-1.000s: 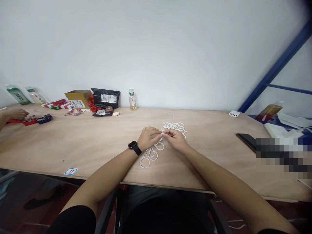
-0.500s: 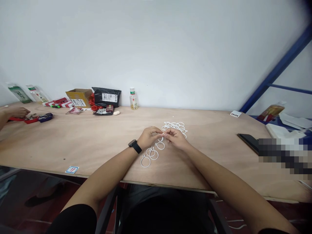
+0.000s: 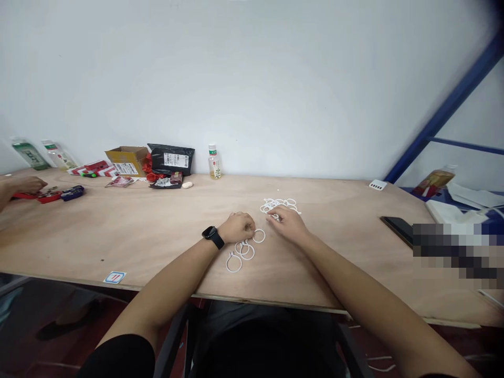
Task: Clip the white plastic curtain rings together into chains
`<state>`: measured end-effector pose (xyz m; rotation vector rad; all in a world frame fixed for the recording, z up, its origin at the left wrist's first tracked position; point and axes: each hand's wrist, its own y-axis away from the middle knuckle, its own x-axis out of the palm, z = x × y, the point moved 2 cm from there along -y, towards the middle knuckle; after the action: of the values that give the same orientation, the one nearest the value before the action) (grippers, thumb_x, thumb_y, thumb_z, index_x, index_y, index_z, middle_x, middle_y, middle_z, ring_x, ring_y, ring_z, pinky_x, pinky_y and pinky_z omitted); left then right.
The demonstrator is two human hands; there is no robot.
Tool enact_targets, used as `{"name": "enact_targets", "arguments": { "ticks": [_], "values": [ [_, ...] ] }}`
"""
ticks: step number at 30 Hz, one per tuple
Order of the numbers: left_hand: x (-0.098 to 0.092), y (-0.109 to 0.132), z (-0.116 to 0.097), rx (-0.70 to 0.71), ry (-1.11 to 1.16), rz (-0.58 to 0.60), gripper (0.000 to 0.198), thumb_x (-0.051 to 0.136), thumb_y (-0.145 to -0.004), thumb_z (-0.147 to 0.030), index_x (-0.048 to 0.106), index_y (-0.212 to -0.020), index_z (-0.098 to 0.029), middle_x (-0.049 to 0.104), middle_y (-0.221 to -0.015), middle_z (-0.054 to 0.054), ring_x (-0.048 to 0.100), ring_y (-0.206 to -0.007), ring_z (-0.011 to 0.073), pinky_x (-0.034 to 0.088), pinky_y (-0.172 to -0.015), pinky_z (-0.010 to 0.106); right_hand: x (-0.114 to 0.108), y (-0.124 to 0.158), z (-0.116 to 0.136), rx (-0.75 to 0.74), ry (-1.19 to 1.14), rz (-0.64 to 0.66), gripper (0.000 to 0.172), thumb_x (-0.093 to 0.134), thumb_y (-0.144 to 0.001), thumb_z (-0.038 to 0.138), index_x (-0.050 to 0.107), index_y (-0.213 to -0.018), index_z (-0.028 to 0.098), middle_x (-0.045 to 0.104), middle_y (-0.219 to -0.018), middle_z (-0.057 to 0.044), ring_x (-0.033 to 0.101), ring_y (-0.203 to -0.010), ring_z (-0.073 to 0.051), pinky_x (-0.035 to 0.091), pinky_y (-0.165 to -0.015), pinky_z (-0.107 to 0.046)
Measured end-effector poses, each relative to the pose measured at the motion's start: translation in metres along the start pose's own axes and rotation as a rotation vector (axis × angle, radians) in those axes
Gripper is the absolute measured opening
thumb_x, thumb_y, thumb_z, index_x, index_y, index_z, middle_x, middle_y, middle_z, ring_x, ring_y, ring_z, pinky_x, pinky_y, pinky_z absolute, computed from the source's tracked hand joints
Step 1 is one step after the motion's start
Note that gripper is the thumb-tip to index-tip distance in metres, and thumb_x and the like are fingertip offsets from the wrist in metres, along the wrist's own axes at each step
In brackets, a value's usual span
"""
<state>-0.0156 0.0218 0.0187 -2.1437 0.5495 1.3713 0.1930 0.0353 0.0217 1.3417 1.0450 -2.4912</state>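
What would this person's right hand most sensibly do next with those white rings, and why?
Probably close the fingers on one ring from the far heap of white rings. The right hand rests at that heap's near edge, fingertips touching it, while the left hand sits by the near cluster of rings.

We've got one head-worn view only, looking forward and down from our seat, plywood table stretching wide before us, white wall straight ahead, our forearms entering from the bottom edge, hands mid-frame, close in, blue frame at right.
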Motion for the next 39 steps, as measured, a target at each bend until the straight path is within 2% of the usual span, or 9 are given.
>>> {"name": "enact_targets", "arguments": {
  "ticks": [4, 8, 11, 15, 20, 23, 30, 39],
  "values": [
    [0.0, -0.001, -0.002, -0.024, 0.001, -0.03, 0.015, 0.054, -0.08, -0.022, 0.067, -0.086, -0.02, 0.07, -0.089, 0.002, 0.062, -0.088, 0.0177, 0.042, -0.089, 0.031, 0.009, 0.006, 0.022, -0.11, -0.095, 0.141, 0.02, 0.06, -0.087, 0.029, 0.069, -0.103, 0.022, 0.069, -0.102, -0.005, 0.063, -0.095, -0.019, 0.047, -0.082, -0.031],
    [-0.002, -0.001, -0.003, -0.033, 0.068, -0.09, 0.015, 0.052, -0.083, -0.021, 0.066, -0.087, -0.018, 0.069, -0.08, 0.001, 0.061, -0.075, 0.0147, 0.044, -0.079, 0.027, 0.015, 0.007, 0.027, -0.126, -0.11, 0.224, 0.022, 0.06, -0.086, 0.023, 0.069, -0.106, 0.024, 0.07, -0.098, -0.005, 0.063, -0.091, -0.019, 0.046, -0.08, -0.03],
    [-0.003, -0.001, -0.007, 0.009, 0.22, -0.144, 0.017, 0.053, -0.086, -0.025, 0.067, -0.088, -0.016, 0.069, -0.081, 0.003, 0.06, -0.074, 0.0144, 0.046, -0.072, 0.025, 0.016, 0.006, 0.022, -0.065, -0.146, 0.204, 0.017, 0.059, -0.085, 0.02, 0.07, -0.096, 0.023, 0.072, -0.09, -0.004, 0.063, -0.082, -0.018, 0.045, -0.073, -0.029],
    [-0.002, -0.001, -0.012, 0.055, 0.506, -0.195, 0.025, 0.064, -0.083, -0.035, 0.07, -0.098, -0.015, 0.071, -0.09, 0.006, 0.062, -0.08, 0.0151, 0.048, -0.075, 0.026, 0.013, 0.005, 0.017, 0.043, -0.208, 0.096, 0.013, 0.058, -0.082, 0.021, 0.071, -0.082, 0.021, 0.071, -0.076, -0.001, 0.061, -0.069, -0.016, 0.044, -0.065, -0.027],
    [0.001, -0.002, -0.01, -0.053, 0.677, -0.274, 0.028, 0.067, -0.081, -0.037, 0.073, -0.093, -0.013, 0.073, -0.089, 0.008, 0.065, -0.08, 0.0158, 0.051, -0.073, 0.025, 0.009, 0.005, 0.02, 0.076, -0.277, 0.029, 0.014, 0.058, -0.083, 0.025, 0.072, -0.081, 0.022, 0.071, -0.073, -0.001, 0.06, -0.066, -0.015, 0.043, -0.062, -0.026],
    [0.002, -0.002, -0.009, -0.084, 0.698, -0.273, 0.029, 0.068, -0.079, -0.039, 0.073, -0.089, -0.012, 0.074, -0.086, 0.007, 0.066, -0.077, 0.0157, 0.051, -0.07, 0.024, 0.007, 0.004, 0.021, 0.048, -0.261, 0.035, 0.015, 0.058, -0.083, 0.025, 0.072, -0.081, 0.022, 0.07, -0.075, -0.002, 0.06, -0.068, -0.016, 0.043, -0.063, -0.027],
    [0.003, -0.002, -0.008, -0.045, 0.608, -0.266, 0.023, 0.064, -0.08, -0.033, 0.072, -0.085, -0.012, 0.07, -0.075, 0.003, 0.06, -0.069, 0.0119, 0.047, -0.066, 0.021, 0.003, 0.003, 0.025, -0.049, -0.312, 0.006, 0.017, 0.055, -0.087, 0.022, 0.071, -0.089, 0.021, 0.069, -0.087, -0.005, 0.06, -0.079, -0.017, 0.045, -0.072, -0.03],
    [0.002, 0.0, -0.007, -0.018, 0.507, -0.289, 0.023, 0.064, -0.082, -0.035, 0.072, -0.081, -0.013, 0.071, -0.075, 0.004, 0.061, -0.068, 0.0124, 0.048, -0.065, 0.022, 0.003, 0.003, 0.029, -0.048, -0.33, 0.033, 0.016, 0.054, -0.089, 0.028, 0.066, -0.082, 0.02, 0.065, -0.078, -0.004, 0.057, -0.073, -0.017, 0.043, -0.068, -0.03]
  ]
}}
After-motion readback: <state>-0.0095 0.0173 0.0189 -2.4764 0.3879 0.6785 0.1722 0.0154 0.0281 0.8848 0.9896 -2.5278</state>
